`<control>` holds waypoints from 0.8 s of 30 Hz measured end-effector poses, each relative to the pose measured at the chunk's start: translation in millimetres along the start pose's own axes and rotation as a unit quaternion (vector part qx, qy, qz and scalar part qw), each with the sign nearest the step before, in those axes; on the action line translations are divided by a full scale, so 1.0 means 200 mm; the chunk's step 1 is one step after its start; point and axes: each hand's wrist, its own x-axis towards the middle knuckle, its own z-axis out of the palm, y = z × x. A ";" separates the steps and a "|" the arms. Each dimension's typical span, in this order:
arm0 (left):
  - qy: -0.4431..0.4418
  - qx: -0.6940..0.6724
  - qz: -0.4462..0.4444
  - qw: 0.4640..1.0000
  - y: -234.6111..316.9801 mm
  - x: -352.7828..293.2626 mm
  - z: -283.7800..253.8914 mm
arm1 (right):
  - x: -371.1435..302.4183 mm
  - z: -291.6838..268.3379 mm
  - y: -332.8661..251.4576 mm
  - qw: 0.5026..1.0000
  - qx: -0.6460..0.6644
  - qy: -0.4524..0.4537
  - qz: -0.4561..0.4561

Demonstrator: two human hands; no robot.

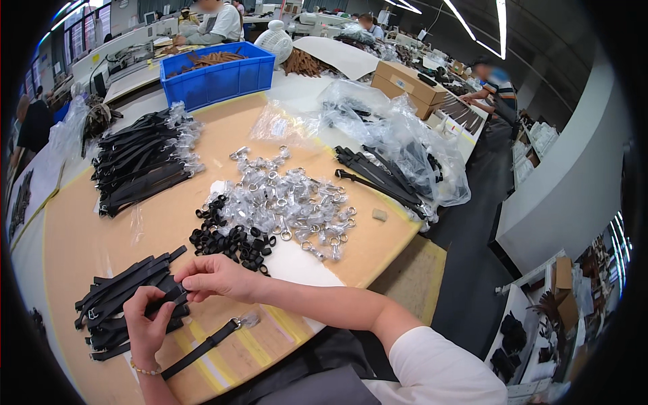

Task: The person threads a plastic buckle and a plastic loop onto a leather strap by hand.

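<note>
My left hand (147, 320) and my right hand (219, 278) meet over the near left of the table. Between their pinched fingers is a black strap (177, 295), mostly hidden by the fingers. Beneath and behind the hands lies a pile of black straps (118, 297), some with metal buckles. Just right of my left wrist, a single black strap (206, 345) lies on the table, its metal ring end wrapped in clear plastic. Beyond my right hand sits a heap of small black loops (233, 244), touching a larger heap of plastic-wrapped metal ring clasps (287, 202).
A bundle of finished-looking black straps (138, 162) lies at the far left, before a blue bin (216, 77) of brown strips. Clear plastic bags (405, 142) and more black straps (378, 175) cover the far right edge. A small tan block (379, 214) lies nearby. Other people work behind.
</note>
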 end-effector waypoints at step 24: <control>-0.148 -0.049 0.026 0.987 0.06 0.03 -0.03 | -0.17 0.28 -0.22 0.792 -0.448 0.034 -0.415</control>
